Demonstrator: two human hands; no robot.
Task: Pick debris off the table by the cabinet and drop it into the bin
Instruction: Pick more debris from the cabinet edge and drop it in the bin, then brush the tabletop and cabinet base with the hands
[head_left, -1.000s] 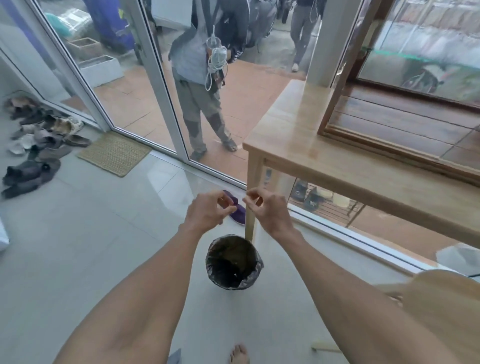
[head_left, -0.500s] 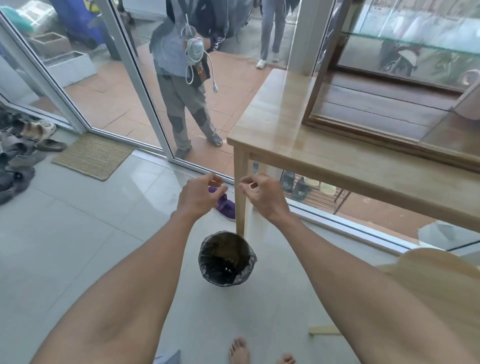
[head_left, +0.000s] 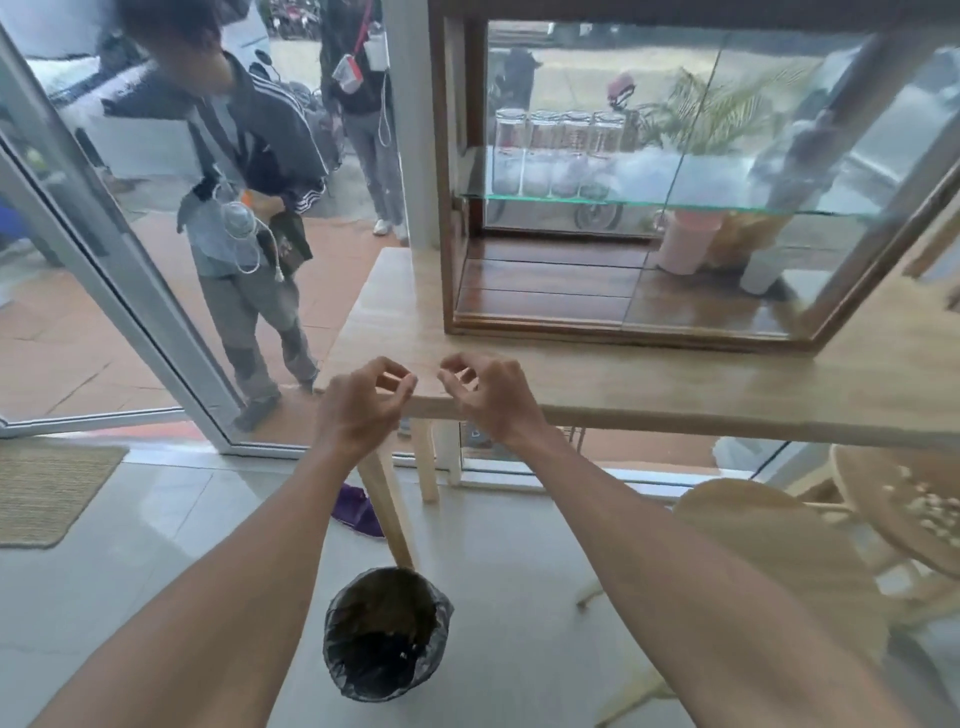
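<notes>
My left hand (head_left: 363, 400) and my right hand (head_left: 483, 397) hover side by side at the front left corner of the light wooden table (head_left: 675, 384). Both have loosely curled fingers held apart, and I see nothing in either. A glass-fronted wooden cabinet (head_left: 449, 208) stands on the table behind them. No debris shows on the tabletop near my hands. The bin (head_left: 441, 613), lined with a black bag, sits on the floor below, beside the table leg.
A round wooden stool (head_left: 779, 561) and a round table with pale bits on it (head_left: 909, 499) stand at the right. A purple slipper (head_left: 356, 512) lies by the table leg. A mat (head_left: 47, 493) lies at the left. A person (head_left: 244, 208) stands outside the glass door.
Both hands have risen from above the bin to the table's front corner. My view has tilted up, so the cabinet is now in full sight.
</notes>
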